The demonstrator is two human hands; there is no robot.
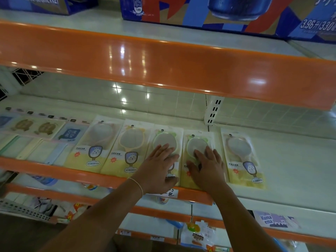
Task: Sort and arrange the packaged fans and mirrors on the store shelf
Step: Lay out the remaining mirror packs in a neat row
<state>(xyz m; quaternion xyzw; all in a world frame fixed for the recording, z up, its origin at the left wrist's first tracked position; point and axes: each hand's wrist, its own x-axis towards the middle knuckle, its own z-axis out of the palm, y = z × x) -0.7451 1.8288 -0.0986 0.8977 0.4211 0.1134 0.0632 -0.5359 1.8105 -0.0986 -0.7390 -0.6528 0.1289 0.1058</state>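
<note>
Several packaged hand mirrors lie flat in a row on the white shelf (291,160). My left hand (160,168) rests flat, fingers spread, on a green-rimmed mirror pack (164,137). Flat on the neighbouring green-rimmed mirror pack (197,140) lies my right hand (207,170). A yellow-rimmed mirror pack (131,140) and a pink-rimmed one (99,137) lie to the left. Another pink-rimmed mirror pack (241,155) lies apart on the right. Further left, packaged fans (32,127) and pale flat packs (36,150) overlap.
An orange shelf edge (163,66) overhangs above, with blue drink cartons (227,13) on top. The shelf's orange front lip (72,173) runs below the packs. Lower shelves hold mixed packaged goods (198,235). A slotted upright (213,111) stands at the back.
</note>
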